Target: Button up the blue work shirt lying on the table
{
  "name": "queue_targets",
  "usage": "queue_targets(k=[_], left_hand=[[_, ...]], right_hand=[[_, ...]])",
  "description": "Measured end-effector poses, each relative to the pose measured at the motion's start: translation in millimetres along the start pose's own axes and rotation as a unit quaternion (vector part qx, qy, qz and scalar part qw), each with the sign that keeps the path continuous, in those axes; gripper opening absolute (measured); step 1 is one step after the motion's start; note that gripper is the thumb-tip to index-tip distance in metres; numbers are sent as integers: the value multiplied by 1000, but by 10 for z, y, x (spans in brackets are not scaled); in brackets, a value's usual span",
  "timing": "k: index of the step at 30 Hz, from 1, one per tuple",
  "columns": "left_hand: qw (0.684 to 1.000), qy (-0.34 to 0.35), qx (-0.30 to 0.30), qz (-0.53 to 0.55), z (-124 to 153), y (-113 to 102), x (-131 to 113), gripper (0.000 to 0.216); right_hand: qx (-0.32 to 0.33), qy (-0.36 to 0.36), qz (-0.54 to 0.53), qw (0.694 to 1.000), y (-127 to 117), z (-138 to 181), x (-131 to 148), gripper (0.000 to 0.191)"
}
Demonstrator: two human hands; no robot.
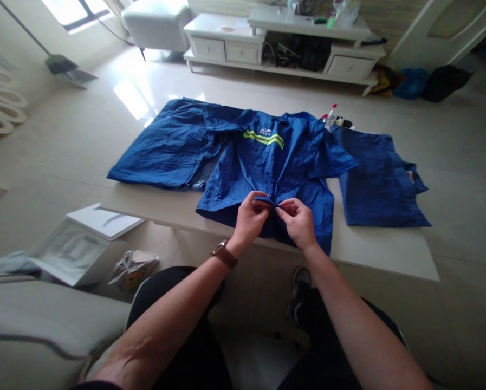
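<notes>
A blue short-sleeved work shirt lies spread on the white table, its collar away from me and a yellow-green reflective stripe across the chest. At the lower front edge, my left hand pinches one side of the opening. Close beside it, my right hand pinches the other side, the fingertips of both hands nearly meeting. The hem is lifted a little there and hangs over the table's near edge. A small dark button shows just above the fingers; what lies between the fingertips is partly hidden.
Folded blue garments lie left of the shirt, and another folded blue garment lies to the right. Red-capped bottles stand behind. The white table ends near my knees. An open white box sits at the lower left.
</notes>
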State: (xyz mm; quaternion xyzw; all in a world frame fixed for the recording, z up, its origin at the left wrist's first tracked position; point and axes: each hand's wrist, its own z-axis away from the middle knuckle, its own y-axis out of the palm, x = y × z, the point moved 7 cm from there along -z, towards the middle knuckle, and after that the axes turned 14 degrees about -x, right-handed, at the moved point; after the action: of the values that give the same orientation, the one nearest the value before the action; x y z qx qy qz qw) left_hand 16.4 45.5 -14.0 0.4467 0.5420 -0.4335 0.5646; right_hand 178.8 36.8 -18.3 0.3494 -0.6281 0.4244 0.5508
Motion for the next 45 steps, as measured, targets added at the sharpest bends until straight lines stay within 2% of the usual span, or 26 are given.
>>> queue_targets(k=[6,10,17,22,27,32,37,45], left_hand=[[999,-28,-8,24,-12,22,78,36],[999,-39,-13,32,-12,9,81,39],[996,-74,-9,42,-16,14,94,37],[995,-87,-14,47,-24,23,95,37],[993,-104,-27,46,-26,21,104,38],[993,-112,-33,24,-13,-9,135,35],[994,-109,-29,7,-6,-31,117,36],[994,-103,-21,16,-7,-26,121,36]], right_hand=[[11,-28,16,999,20,69,78,27],[24,-78,80,993,36,111,182,24],[21,-171,136,976,18,140,355,6],[14,-211,153,965,-8,162,402,8],[-37,-161,125,978,-66,126,315,8],[-13,-90,91,992,-23,107,185,14],[-9,-114,62,991,-19,104,231,17],[-4,-90,82,993,-10,101,148,19]])
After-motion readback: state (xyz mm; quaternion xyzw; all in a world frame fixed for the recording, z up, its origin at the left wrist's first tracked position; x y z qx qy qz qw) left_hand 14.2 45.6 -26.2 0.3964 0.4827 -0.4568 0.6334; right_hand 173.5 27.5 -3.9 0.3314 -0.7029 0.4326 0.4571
